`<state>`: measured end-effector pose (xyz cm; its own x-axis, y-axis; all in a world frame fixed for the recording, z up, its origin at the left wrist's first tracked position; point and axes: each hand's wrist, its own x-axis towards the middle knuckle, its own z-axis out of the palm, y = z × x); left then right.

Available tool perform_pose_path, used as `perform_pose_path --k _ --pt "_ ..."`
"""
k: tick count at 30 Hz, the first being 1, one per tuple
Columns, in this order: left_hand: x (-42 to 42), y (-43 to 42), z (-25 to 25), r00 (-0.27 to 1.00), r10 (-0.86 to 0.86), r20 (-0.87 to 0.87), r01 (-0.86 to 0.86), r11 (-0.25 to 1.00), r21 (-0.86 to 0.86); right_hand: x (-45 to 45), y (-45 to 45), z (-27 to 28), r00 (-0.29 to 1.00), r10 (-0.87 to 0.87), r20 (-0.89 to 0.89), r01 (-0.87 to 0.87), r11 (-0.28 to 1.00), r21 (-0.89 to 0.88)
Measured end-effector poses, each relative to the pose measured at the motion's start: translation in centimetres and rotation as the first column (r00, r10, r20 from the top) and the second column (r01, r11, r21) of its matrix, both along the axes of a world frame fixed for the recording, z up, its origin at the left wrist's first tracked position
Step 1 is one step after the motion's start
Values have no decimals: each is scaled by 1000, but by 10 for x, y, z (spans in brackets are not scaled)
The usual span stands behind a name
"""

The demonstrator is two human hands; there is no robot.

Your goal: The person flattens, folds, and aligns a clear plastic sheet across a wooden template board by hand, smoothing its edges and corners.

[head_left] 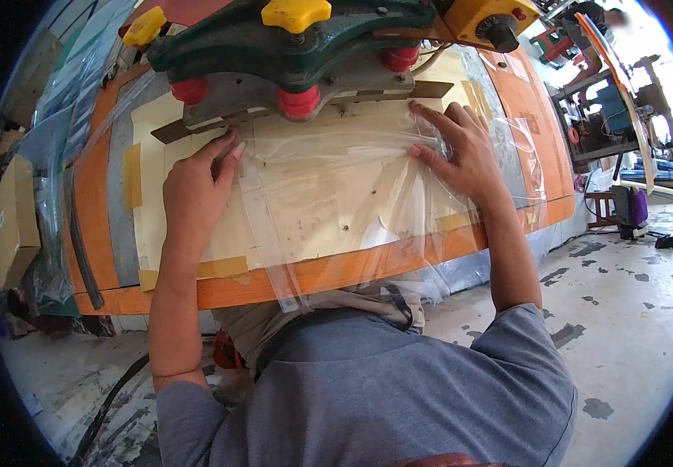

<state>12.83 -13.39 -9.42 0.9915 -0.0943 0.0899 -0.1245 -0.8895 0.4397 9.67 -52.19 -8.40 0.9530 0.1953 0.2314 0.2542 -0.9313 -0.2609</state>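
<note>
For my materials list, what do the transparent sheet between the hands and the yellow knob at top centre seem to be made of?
Transparent sheet: probably glossy plastic; it shows creases and glare.
Yellow knob: likely moulded plastic, smooth, with rounded lobes; painted metal possible.

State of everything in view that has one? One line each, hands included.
Clear plastic sheet: wrinkled, hanging over the table's near edge.
Left hand: thumb and forefinger close together at the sheet's far left corner; grip unclear.
Right hand: open, thumb and forefinger apart.
Green machine head: over the table; pressing or raised, can't tell.
Black dial: setting unreadable.
Yellow tape: stuck down.
</note>
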Motion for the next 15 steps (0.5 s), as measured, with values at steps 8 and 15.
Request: perform_pose_path --k 8,15 --pt "1 -1 1 1000 16 -26 -16 1000 13 0 0 0 1000 4 -5 -4 1000 3" --pt "1 0 1 1000 8 -19 -7 999 33 0 0 1 1000 0 -11 0 1000 0"
